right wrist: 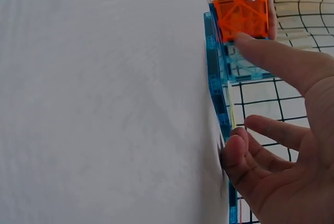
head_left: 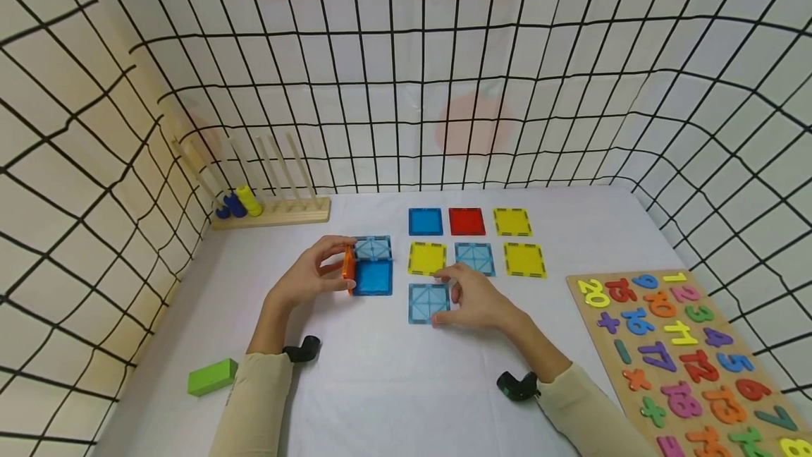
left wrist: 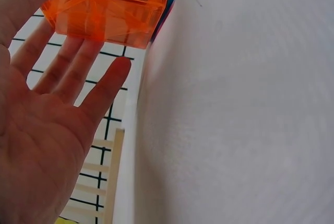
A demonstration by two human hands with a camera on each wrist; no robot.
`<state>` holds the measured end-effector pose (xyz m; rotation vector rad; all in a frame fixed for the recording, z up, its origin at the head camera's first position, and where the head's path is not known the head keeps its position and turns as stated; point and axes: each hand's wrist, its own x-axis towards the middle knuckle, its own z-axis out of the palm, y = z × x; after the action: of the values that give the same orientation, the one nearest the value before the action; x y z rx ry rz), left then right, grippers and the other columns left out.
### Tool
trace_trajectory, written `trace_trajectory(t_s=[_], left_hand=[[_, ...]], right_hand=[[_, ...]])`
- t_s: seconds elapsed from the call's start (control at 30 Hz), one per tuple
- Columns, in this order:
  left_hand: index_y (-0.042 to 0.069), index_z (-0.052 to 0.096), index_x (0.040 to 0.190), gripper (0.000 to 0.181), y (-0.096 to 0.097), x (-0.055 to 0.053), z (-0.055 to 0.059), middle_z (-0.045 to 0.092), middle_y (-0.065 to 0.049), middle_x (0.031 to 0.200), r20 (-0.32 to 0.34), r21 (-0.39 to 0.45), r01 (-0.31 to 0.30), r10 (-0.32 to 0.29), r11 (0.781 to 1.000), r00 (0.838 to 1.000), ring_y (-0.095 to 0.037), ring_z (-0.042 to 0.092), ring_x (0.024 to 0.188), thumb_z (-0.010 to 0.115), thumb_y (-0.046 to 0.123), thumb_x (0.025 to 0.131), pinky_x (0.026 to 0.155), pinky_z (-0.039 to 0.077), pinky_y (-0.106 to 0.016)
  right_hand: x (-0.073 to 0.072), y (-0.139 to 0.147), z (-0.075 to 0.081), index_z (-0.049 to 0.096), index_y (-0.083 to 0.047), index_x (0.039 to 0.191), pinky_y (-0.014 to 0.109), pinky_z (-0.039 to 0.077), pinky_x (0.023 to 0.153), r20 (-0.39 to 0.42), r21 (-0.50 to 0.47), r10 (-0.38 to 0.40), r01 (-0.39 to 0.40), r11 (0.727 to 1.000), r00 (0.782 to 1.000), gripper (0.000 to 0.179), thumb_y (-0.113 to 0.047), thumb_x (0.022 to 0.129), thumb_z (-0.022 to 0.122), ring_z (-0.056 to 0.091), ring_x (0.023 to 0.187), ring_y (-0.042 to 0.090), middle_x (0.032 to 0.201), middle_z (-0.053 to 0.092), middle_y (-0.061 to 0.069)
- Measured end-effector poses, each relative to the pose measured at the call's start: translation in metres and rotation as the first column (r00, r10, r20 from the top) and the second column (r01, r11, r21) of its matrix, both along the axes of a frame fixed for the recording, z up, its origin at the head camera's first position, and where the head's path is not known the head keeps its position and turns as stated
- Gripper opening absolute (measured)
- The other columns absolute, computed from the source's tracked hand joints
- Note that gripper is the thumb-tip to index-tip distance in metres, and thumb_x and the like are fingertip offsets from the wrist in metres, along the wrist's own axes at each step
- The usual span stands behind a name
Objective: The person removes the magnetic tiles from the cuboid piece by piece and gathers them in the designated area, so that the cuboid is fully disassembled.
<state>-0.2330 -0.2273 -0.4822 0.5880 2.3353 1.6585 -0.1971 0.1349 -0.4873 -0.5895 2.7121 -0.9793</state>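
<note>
My left hand (head_left: 311,275) holds an orange magnetic tile (head_left: 349,269) between thumb and fingers; the tile stands upright along the left edge of a flat dark blue tile (head_left: 373,278). At the far edge of that blue tile, a light blue tile (head_left: 373,249) also stands up. In the left wrist view the orange tile (left wrist: 104,15) is see-through, with fingers behind it. To the right, my right hand (head_left: 476,298) pinches a flat light blue tile (head_left: 428,304) at its right side, thumb at the near corner, a finger at the far one.
Behind lie flat tiles: blue (head_left: 425,221), red (head_left: 466,221), several yellow (head_left: 524,260) and a light blue one (head_left: 474,259). A wooden peg stand (head_left: 279,211) is back left, a green block (head_left: 212,377) front left, a number board (head_left: 641,351) right. Black netting surrounds the table.
</note>
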Motion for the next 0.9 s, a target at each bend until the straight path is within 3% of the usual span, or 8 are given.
trace_trajectory(t_s=[0.3,0.67,0.9], left_hand=[[0.018,0.052,0.145,0.073,0.001,0.001,0.002,0.042,0.001,0.155,-0.002,-0.012,0.025,-0.025,1.000,1.000,-0.037,0.036,0.148,0.086,0.007,0.082,0.108,0.049,-0.056],[0.015,0.052,0.144,0.073,0.002,0.001,0.003,0.043,0.001,0.154,0.005,0.002,0.043,-0.043,0.999,0.999,-0.035,0.035,0.149,0.087,0.005,0.081,0.107,0.051,-0.054],[0.012,0.051,0.145,0.074,0.003,0.002,0.003,0.042,-0.003,0.155,0.012,0.009,0.039,-0.039,0.999,0.999,-0.038,0.035,0.148,0.087,0.005,0.080,0.105,0.054,-0.051]], right_hand=[[-0.010,0.002,0.004,0.062,-0.015,0.137,0.026,0.057,0.077,-0.037,-0.177,-0.051,0.044,0.983,0.998,0.053,-0.035,0.091,0.078,0.061,0.090,0.016,0.116,0.067,0.004],[-0.028,-0.012,0.015,0.063,-0.014,0.137,0.032,0.060,0.085,-0.099,-0.282,-0.035,0.005,0.959,0.994,0.046,-0.031,0.095,0.074,0.065,0.101,0.018,0.129,0.068,0.009],[-0.038,-0.030,0.017,0.064,-0.016,0.135,0.034,0.060,0.090,-0.088,-0.318,0.003,-0.031,0.948,0.996,0.042,-0.029,0.097,0.073,0.064,0.109,0.020,0.130,0.068,0.008]])
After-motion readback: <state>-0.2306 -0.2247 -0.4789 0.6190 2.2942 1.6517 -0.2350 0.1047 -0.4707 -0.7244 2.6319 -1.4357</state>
